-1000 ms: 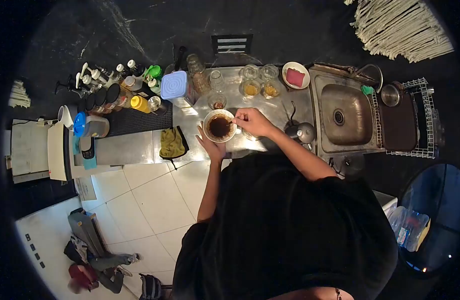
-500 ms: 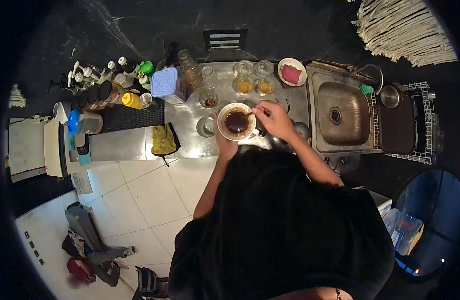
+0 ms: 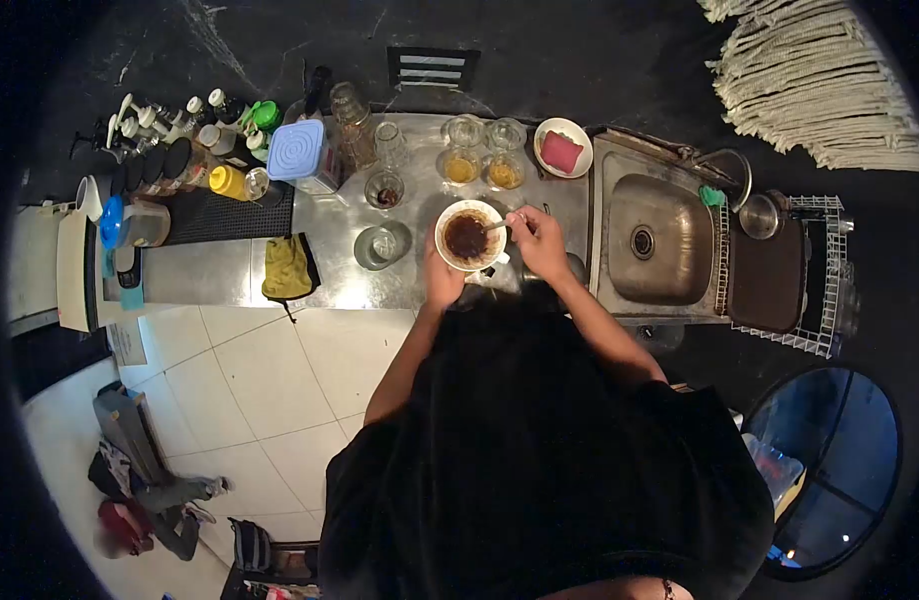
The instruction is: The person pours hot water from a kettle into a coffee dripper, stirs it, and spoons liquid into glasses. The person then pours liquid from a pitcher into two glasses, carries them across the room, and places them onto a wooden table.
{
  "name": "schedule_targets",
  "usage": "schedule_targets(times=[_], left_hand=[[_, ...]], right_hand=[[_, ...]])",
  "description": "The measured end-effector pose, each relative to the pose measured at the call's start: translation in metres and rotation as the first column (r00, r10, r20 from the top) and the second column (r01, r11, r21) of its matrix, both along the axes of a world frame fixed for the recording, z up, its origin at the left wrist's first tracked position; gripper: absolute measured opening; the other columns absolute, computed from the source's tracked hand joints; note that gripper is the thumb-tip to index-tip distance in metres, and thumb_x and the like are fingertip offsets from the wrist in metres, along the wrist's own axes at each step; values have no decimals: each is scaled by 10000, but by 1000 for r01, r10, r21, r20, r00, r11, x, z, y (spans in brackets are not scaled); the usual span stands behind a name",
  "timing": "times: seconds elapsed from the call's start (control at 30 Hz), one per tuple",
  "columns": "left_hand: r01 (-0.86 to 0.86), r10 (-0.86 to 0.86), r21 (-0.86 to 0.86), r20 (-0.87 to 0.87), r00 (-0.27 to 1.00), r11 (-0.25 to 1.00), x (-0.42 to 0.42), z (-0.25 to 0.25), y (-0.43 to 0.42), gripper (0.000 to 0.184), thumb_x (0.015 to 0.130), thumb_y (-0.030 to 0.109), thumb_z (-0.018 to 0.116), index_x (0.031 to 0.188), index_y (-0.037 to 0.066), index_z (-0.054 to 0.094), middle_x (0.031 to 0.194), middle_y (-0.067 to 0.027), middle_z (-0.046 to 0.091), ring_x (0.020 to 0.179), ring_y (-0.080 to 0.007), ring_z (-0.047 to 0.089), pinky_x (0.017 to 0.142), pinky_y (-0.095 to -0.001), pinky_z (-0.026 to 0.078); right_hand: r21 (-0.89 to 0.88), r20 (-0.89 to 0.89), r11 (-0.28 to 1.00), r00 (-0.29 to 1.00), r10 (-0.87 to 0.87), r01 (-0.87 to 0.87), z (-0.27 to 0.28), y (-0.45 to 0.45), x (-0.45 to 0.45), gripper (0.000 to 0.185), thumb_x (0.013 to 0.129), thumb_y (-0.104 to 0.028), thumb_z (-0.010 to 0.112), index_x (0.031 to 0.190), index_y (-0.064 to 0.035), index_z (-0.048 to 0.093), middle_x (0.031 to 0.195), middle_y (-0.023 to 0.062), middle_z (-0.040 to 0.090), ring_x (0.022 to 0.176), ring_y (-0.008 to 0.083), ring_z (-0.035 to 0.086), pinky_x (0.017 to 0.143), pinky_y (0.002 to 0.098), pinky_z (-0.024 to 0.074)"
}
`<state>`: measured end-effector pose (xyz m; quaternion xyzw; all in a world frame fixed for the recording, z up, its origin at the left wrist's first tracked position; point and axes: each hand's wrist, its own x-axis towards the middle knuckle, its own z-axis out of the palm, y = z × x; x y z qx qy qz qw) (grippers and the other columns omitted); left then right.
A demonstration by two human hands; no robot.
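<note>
At the left of the stainless-steel counter [image 3: 332,288], a clear plastic container with a blue lid [image 3: 138,222] stands near a black ribbed mat [image 3: 215,218]. Next comes a crumpled olive-yellow cloth [image 3: 286,266] near the front edge, with a square tub with a pale blue lid [image 3: 298,150] behind it. A clear drinking glass [image 3: 383,246] stands just beside the left hand [image 3: 444,278]. The left fingers curve around the left side of a round white cup [image 3: 469,237] of dark brown liquid, held over the counter in front of the person; whether its base touches the counter I cannot tell. The right hand [image 3: 540,242] has its fingers pinched together on a slim metal utensil [image 3: 496,226], whose lower end reaches into the cup. Farther right are a white bowl [image 3: 580,132] holding a dark pink pad [image 3: 561,152], then a steel sink [image 3: 660,270].
</note>
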<state>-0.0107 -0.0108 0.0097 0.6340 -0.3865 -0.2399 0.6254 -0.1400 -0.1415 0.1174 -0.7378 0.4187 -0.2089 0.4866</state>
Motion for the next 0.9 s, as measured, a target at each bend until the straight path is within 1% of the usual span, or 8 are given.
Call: schedule_targets(times=[0.17, 0.23, 0.3, 0.37, 0.5, 0.63, 0.83, 0.9], left_hand=[[-44, 41, 49, 64, 997, 998, -8, -10, 1, 389, 849, 133, 628, 1207, -18, 612, 1234, -201, 588, 1179, -398, 541, 1030, -453, 409], [14, -17, 29, 97, 995, 999, -8, -13, 1, 411, 853, 131, 622, 1238, -11, 590, 1242, -198, 582, 1164, -397, 544, 1014, -455, 417], [1, -4, 25, 114, 994, 1000, -10, -12, 2, 411, 858, 131, 625, 1243, -7, 581, 1226, -191, 588, 1151, -394, 555, 1001, -445, 428], [-41, 40, 66, 23, 999, 997, -12, -5, 1, 402, 861, 140, 630, 1231, -10, 581, 1215, -191, 592, 1144, -383, 566, 991, -430, 440], [-49, 47, 85, 21, 999, 995, -14, -8, 2, 412, 855, 131, 637, 1237, -11, 573, 1220, -192, 590, 1153, -367, 577, 989, -416, 450], [-28, 33, 87, -63, 997, 996, -14, -16, 2, 434, 851, 101, 648, 1262, -4, 555, 1234, -175, 604, 1172, -327, 594, 1008, -401, 452], [-16, 24, 53, -159, 987, 998, -16, 1, 6, 503, 859, 155, 695, 1305, -1, 524, 1257, -157, 609, 1178, -298, 603, 1019, -381, 452], [7, 18, 131, -183, 983, 991, -17, 3, 12, 570, 851, 184, 725, 1335, -5, 491, 1269, -157, 606, 1183, -291, 603, 1014, -379, 457]], right_hand=[[52, 28, 996, 997, 76, -78, -11, -20, -5, 252, 961, -184, 605, 809, 16, 611, 615, 46, 561, 585, 119, 503, 566, 315, 412], [199, 31, 978, 998, 55, -60, -7, -23, -6, 259, 974, -191, 600, 797, -3, 615, 619, 21, 568, 570, 96, 497, 547, 289, 399], [238, 50, 969, 997, 53, -63, -8, -25, -7, 258, 978, -195, 600, 796, -13, 616, 624, 7, 571, 563, 81, 489, 538, 276, 388], [276, 67, 959, 997, 46, -63, -10, -26, -8, 257, 981, -199, 600, 795, -23, 617, 628, -7, 573, 556, 65, 481, 528, 263, 378], [350, 86, 934, 996, 37, -65, -4, -28, -10, 237, 992, -195, 600, 814, -38, 613, 632, -18, 572, 552, 54, 474, 522, 249, 366], [374, 101, 923, 994, 51, -85, -2, -30, -12, 226, 1000, -189, 598, 827, -44, 612, 639, -18, 571, 563, 58, 478, 537, 244, 377], [400, 120, 913, 992, 28, -75, -1, -27, -15, 220, 998, -178, 599, 824, -43, 601, 646, -17, 571, 570, 62, 479, 547, 243, 383], [419, 133, 905, 991, 17, -72, 0, -26, -15, 216, 998, -178, 598, 830, -43, 601, 648, -16, 572, 571, 63, 480, 546, 243, 383]])
